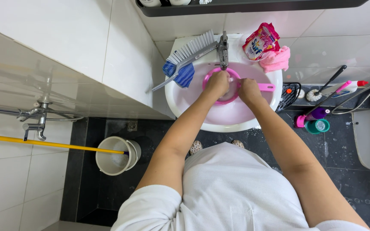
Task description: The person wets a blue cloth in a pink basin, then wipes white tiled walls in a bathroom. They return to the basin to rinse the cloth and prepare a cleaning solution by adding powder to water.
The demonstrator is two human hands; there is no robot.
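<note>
Nearest to us, below the white sink (pixel 180 100), our white shirt (pixel 228 192) fills the lower view, and both bare forearms reach up from it over the sink's front rim. To the left of the sink, down on the dark floor, stands a white bucket (pixel 108 164) with a yellow pole (pixel 43 143) running into it. To the right of the sink, also on the floor, we see a purple bottle (pixel 317 113) and a teal cup (pixel 320 125).

Inside the sink lies a pink dipper (pixel 230 100), its handle pointing toward the sink's right rim. Our left hand (pixel 218 83) sits inside the dipper's bowl, fingers curled shut, though we cannot tell what they press on. Our right hand (pixel 248 90) is closed around the dipper where handle meets bowl.

At the sink's back rim the metal tap (pixel 223 49) stands just above the dipper. Left of the tap, a white-bristled brush (pixel 191 48) and a blue striped cloth (pixel 185 75) rest on the sink's left rim. On the back right corner of the sink lie a pink detergent packet (pixel 260 40) and a pink cloth (pixel 275 60).
</note>
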